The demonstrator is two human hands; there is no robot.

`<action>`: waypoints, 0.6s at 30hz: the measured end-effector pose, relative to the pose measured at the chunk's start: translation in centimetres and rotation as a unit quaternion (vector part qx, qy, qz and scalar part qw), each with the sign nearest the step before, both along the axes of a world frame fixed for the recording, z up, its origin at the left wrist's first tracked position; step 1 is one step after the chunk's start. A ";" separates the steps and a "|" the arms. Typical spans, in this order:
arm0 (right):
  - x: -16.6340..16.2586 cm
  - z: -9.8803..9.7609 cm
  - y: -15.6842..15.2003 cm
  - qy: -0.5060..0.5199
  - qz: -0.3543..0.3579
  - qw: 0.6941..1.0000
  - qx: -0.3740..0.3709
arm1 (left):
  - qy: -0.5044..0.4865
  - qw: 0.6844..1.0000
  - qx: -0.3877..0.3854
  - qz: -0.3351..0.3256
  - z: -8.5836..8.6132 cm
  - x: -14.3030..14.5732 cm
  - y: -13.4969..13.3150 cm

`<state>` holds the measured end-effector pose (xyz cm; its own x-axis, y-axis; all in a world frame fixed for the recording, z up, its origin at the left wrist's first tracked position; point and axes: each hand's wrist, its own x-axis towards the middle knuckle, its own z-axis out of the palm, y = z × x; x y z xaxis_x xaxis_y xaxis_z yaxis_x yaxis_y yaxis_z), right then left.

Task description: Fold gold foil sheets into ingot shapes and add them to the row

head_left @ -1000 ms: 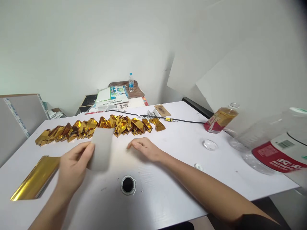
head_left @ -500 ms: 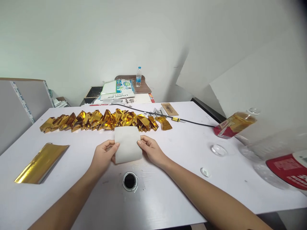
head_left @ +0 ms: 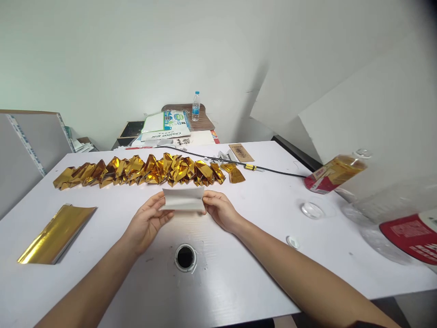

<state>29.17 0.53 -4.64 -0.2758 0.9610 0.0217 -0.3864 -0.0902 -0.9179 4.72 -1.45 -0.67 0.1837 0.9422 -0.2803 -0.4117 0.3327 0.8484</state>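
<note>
Above the middle of the white table, my left hand (head_left: 148,220) and my right hand (head_left: 220,210) grip a small sheet of paper (head_left: 183,199) by its two side edges. Its pale side faces me, and its lower part is bent along a crosswise line. Just behind it runs a long row of folded gold foil pieces (head_left: 136,171). Closer to me, below the sheet, a round dark opening with a pale rim (head_left: 185,258) shows in the tabletop. To the left of my left hand lies a stack of flat gold foil sheets (head_left: 58,234).
A black cable (head_left: 280,173) crosses the back right. A bottle with amber liquid (head_left: 336,173), a clear lid (head_left: 312,210), a small white cap (head_left: 292,242) and a large clear bottle (head_left: 385,232) are on the right. A brown card (head_left: 241,152) lies at the back edge.
The paper was a flat square facing me; now it is bent crosswise and looks much shorter from top to bottom. Both hands still hold its sides, and the left hand's fingers have spread lower.
</note>
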 end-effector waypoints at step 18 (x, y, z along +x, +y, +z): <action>-0.6 -0.4 -0.9 -0.166 -0.033 0.983 0.077 | 0.278 0.943 0.183 -0.022 0.3 0.3 -0.4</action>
<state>28.61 -0.32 -5.00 -0.2287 0.9695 0.0880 -0.0646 0.0751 -0.9951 4.99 -1.83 -0.36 0.1459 0.9893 -0.0029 0.1376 -0.0174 0.9903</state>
